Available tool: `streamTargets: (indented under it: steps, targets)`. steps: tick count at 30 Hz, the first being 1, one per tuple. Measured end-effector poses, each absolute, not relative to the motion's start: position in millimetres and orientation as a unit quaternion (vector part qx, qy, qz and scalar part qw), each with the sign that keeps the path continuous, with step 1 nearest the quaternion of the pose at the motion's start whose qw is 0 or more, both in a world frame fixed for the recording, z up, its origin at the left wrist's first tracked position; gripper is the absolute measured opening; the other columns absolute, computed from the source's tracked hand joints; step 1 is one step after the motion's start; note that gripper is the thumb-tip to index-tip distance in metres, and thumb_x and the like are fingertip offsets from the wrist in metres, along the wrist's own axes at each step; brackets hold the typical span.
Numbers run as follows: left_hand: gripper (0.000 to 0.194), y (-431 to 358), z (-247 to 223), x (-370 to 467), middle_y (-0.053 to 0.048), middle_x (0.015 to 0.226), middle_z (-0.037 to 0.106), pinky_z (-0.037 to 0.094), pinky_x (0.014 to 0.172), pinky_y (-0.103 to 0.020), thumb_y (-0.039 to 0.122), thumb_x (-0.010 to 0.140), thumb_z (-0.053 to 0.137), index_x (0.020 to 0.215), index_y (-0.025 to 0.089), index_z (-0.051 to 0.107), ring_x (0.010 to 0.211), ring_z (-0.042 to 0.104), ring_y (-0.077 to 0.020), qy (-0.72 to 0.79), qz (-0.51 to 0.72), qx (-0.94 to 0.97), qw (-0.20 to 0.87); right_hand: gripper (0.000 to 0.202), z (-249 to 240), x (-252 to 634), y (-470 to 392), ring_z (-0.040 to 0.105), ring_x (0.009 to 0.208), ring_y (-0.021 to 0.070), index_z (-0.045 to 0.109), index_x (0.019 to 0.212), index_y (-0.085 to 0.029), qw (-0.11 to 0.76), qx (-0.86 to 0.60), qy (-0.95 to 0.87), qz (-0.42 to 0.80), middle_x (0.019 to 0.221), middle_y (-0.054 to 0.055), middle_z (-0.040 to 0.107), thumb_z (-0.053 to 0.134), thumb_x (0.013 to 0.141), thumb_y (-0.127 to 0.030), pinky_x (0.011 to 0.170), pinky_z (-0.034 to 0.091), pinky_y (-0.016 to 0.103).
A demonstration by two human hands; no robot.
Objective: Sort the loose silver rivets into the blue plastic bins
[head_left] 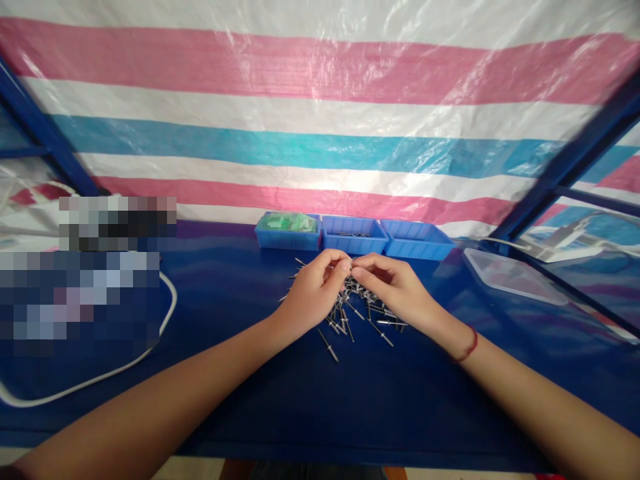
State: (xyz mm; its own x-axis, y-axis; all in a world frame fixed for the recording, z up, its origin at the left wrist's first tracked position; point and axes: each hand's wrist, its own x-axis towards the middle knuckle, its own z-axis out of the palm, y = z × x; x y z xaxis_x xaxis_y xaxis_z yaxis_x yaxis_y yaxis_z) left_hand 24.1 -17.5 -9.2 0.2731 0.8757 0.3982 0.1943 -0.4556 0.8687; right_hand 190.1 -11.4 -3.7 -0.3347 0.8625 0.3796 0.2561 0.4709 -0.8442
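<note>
Thin silver rivets (345, 317) lie in a loose pile on the blue table (300, 413). My left hand (317, 288) is over the pile's left side, thumb and fingers pinched together. Facing it from the right, my right hand (393, 283) is also pinched, its fingertips nearly meeting the left ones. What either pinch holds is too small to make out. Behind the hands stand three blue bins: the left bin (289, 240) has green packets, the middle bin (354, 241) some rivets, and the right bin (419, 248) shows no contents.
A clear plastic lid (515, 277) lies at the right. A white cable (173, 300) curves over the left side of the table, beside a blurred-out area. Blue metal frame posts (575, 167) flank the table, with a striped sheet (310, 147) behind it.
</note>
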Motion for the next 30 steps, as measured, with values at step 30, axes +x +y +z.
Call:
streamTargets:
  steps: [30]
  targets:
    - [0.013,-15.7,-7.3,19.1,-0.001,0.084,0.063,0.044,0.064,-0.023,0.022,0.088,0.051,0.088,0.017,0.062,0.071,0.056,-0.0106,0.365,0.474,0.767,0.231,0.012,6.0,183.0,-22.1,0.049,0.051,0.0081,0.061,0.077,-0.02,0.533,-0.352,-0.657,0.402,0.061,-0.003,0.057,0.069,0.07,-0.025,0.048,0.041,0.023]
